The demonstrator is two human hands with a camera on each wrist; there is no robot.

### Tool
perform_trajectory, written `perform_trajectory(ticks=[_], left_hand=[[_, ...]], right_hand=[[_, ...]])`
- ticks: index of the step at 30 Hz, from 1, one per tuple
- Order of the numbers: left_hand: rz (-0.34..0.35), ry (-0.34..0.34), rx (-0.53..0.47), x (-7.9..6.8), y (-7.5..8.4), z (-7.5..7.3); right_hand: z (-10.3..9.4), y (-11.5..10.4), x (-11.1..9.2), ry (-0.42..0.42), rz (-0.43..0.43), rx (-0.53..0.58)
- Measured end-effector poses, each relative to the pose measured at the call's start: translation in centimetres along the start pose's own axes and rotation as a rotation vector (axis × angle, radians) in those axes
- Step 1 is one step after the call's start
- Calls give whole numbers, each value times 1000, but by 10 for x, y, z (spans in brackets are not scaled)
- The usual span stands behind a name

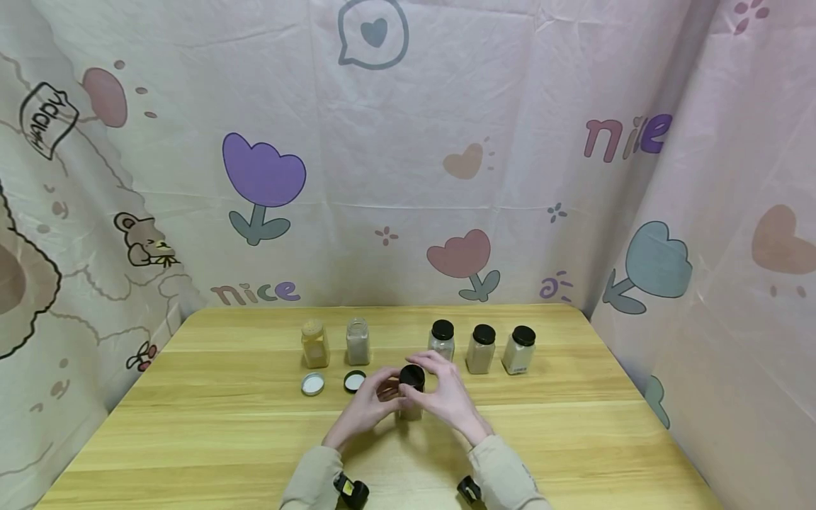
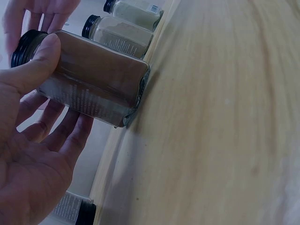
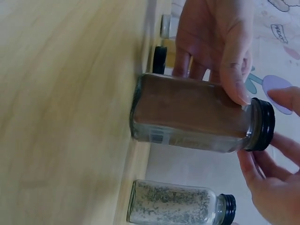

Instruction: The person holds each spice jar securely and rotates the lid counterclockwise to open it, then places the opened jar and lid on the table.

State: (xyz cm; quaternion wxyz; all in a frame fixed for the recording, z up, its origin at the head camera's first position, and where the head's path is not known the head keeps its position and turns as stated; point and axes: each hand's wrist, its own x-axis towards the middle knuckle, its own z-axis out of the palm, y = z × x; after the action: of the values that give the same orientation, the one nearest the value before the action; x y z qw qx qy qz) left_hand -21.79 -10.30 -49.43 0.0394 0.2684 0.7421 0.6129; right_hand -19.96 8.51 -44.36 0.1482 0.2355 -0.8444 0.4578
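Observation:
A square glass jar point(image 1: 411, 413) of brown powder stands upright on the wooden table, its black lid point(image 3: 266, 124) on top. My left hand point(image 1: 368, 405) holds the jar at its upper part. The left thumb lies on the shoulder below the lid, and the other fingers reach round the far side, as the left wrist view shows. From the other side my right hand point(image 1: 449, 394) grips around the lid, thumb on the near edge and fingers behind. Part of the lid is hidden by the hands in the head view.
Behind on the left stand two lidless jars, one yellow point(image 1: 315, 348) and one whitish point(image 1: 358, 348). Before them lie a pale-rimmed lid point(image 1: 312, 384) and a black-rimmed lid point(image 1: 354, 382). On the right stand three black-lidded jars, including a speckled one point(image 3: 171, 202). A printed curtain point(image 1: 382, 142) hangs behind the table.

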Motion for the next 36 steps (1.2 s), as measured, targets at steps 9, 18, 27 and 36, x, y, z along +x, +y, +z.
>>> perform_trajectory(ticks=[9, 18, 27, 36], left_hand=[[-14, 1, 36, -1, 1, -1], [1, 2, 10, 0, -1, 0], [-34, 9, 19, 0, 2, 0], [-35, 2, 8, 0, 3, 0]], right_hand=[[4, -1, 1, 96, 41, -19], [0, -2, 0, 12, 7, -3], [2, 0, 0, 52, 38, -24], [3, -1, 0, 101, 47, -44]])
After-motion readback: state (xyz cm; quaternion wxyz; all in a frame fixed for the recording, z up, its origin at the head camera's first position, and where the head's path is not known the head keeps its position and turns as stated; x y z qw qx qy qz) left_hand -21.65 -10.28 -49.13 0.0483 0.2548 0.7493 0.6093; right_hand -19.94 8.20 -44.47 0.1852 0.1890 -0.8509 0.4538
